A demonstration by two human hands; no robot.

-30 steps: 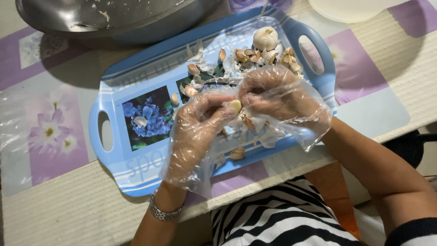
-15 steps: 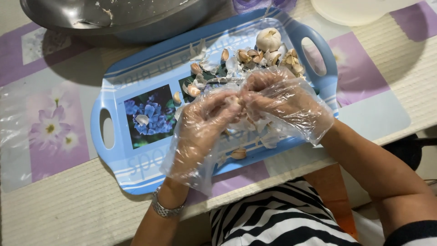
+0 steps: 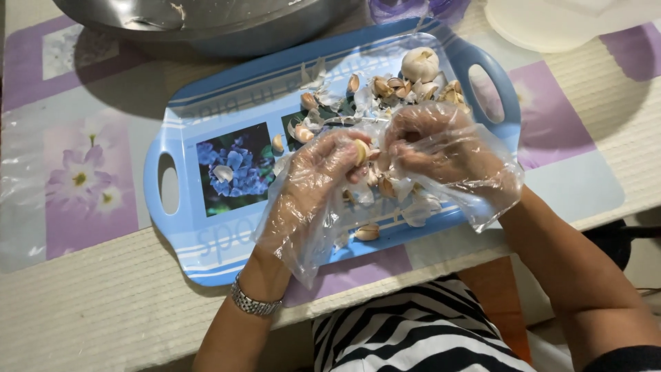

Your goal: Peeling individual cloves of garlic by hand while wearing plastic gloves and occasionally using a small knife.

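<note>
Both my hands wear loose clear plastic gloves and meet over a blue tray point(image 3: 206, 241) with a flower picture. My left hand point(image 3: 313, 182) pinches a pale garlic clove point(image 3: 361, 151) between thumb and fingers. My right hand point(image 3: 441, 148) touches the same clove from the right, its fingertips curled in. A whole garlic bulb point(image 3: 420, 64) lies at the tray's far right. Loose cloves point(image 3: 385, 86) and papery peels point(image 3: 420, 210) are scattered across the tray under and around my hands.
A large metal bowl point(image 3: 227, 24) stands behind the tray. A white round lid or plate point(image 3: 551, 24) sits at the back right. The table wears a flowered purple cloth point(image 3: 76, 179) under clear plastic. The table's front edge runs just below the tray.
Both hands stayed together over the tray, shifting slightly upward and working the clove between the fingertips. The tray and the bulb have not moved.
</note>
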